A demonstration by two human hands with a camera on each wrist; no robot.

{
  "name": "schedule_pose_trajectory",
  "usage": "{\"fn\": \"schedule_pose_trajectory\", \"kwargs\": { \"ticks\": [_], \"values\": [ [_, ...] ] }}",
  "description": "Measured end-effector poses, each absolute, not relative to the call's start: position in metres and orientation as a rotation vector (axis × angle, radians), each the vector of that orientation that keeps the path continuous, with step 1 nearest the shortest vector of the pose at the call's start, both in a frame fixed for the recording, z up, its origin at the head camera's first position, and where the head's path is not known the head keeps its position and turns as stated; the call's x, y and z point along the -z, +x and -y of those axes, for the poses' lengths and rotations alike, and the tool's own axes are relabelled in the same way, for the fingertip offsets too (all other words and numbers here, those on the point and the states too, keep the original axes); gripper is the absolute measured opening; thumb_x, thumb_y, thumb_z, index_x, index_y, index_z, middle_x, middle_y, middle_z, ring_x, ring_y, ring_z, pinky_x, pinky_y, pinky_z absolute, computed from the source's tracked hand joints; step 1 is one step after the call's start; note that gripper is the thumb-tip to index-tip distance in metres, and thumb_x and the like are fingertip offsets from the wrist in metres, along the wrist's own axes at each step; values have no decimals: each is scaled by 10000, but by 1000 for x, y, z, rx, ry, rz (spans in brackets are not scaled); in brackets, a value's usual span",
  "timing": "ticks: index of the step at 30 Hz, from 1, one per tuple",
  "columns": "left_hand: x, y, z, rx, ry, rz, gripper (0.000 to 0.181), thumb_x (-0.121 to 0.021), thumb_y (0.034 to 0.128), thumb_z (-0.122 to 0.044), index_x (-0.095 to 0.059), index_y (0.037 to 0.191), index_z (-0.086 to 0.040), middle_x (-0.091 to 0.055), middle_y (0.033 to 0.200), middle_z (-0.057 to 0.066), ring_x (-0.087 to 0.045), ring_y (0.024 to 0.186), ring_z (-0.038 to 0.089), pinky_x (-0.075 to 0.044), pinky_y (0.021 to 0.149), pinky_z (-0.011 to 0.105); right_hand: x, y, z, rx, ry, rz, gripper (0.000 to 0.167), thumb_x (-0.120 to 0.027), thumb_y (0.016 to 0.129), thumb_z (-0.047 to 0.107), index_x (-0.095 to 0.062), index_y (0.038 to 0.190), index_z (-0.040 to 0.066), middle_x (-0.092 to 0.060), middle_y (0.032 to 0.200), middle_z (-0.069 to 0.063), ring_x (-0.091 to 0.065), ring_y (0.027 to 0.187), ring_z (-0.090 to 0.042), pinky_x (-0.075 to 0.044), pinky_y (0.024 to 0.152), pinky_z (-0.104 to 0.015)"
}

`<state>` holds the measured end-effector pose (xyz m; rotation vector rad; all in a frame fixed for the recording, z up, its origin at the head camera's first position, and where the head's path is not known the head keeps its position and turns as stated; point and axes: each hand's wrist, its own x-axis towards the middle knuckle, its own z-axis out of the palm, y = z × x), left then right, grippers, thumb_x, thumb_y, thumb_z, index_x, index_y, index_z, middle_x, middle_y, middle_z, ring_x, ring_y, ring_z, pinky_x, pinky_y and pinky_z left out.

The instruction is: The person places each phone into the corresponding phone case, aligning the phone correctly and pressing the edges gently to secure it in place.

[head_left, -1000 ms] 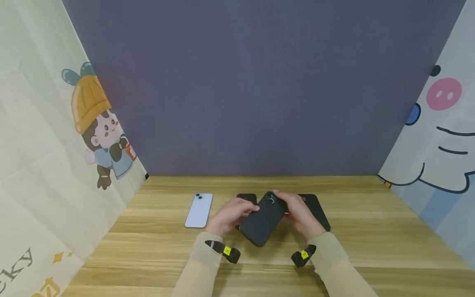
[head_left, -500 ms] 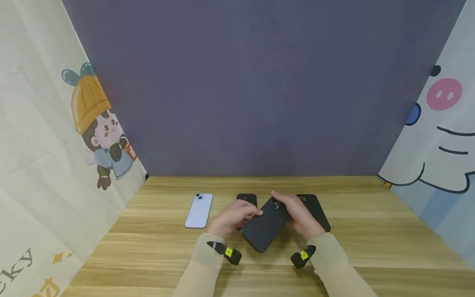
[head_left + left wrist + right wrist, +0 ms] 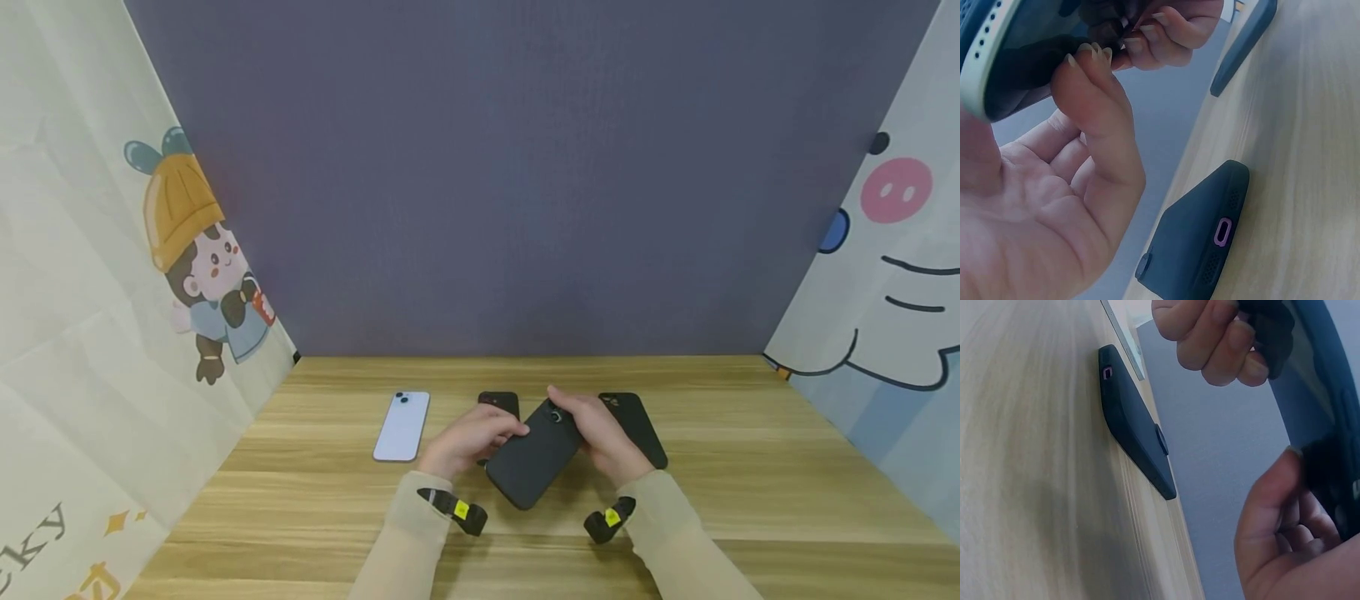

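Note:
Both hands hold a phone with a black case (image 3: 531, 458) tilted above the table, camera side up. My left hand (image 3: 468, 437) pinches its left edge, thumb on the back and fingers curled under the screen side. My right hand (image 3: 603, 433) grips the camera end, its thumb partly over the lenses. In the left wrist view the phone's pale frame (image 3: 984, 65) with speaker holes shows beside the dark case; how far the case covers the phone cannot be told. The right wrist view shows the dark screen side (image 3: 1310, 381) between the fingers.
On the wooden table (image 3: 300, 517) lie a pale lilac phone (image 3: 402, 427) at left, a dark phone (image 3: 501, 403) partly behind my left hand, and a black-cased phone (image 3: 637, 425) beside my right. A dark panel (image 3: 525, 183) stands at the back.
The held phone has tilted flatter and its lower end has shifted slightly toward me. My right thumb has slid farther over the camera end. Over the last half second almost nothing moves.

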<state>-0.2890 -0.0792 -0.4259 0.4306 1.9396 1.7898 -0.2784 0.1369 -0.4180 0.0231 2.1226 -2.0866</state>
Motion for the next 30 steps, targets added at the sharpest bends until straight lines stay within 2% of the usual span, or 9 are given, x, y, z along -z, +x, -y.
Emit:
{"fn": "schedule_pose_trajectory", "kwargs": {
  "ticks": [9,23,30],
  "values": [
    [425,-289,79,-1780,431,-1942,178,-691,906,-205,-746,864,-42,-707,758,37,-673,691,132,-589,741,358,418,-277,-137,2074,-6,-2150,460,-604,1003,472,-713,808,70,-666,746,-36,-634,686,-202,-523,714,-342],
    [423,-287,79,-1771,432,-1950,216,-686,910,-207,-760,926,-5,-735,781,54,-702,717,147,-592,750,362,416,-274,-137,2021,-29,-2249,484,-565,1024,475,-730,874,46,-689,818,-61,-659,840,-260,-525,839,-369],
    [423,-287,76,-1784,438,-1950,143,-690,884,-169,-721,799,-59,-675,707,7,-640,664,112,-571,689,315,418,-276,-134,2014,44,-2310,440,-566,1028,412,-732,1033,4,-657,1196,-133,-610,1097,-285,-460,1028,-455]
  ]
}}
